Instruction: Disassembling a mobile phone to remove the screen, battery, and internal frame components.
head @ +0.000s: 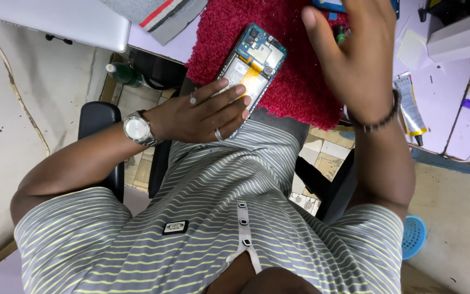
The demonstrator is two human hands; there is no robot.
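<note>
mat [295, 65]: deep red, shaggy
phone [252, 62]: teal board, silver shields, yellow strip
shirt [208, 218]: grey with thin yellow-green stripes
watch [137, 129]: silver
bracelet [379, 121]: dark beads
tube [410, 106]: yellow, black, silver
basket [413, 236]: blue

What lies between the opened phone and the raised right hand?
In the head view, only bare red fuzzy mat lies between the opened phone under the left hand and the right hand.
</note>
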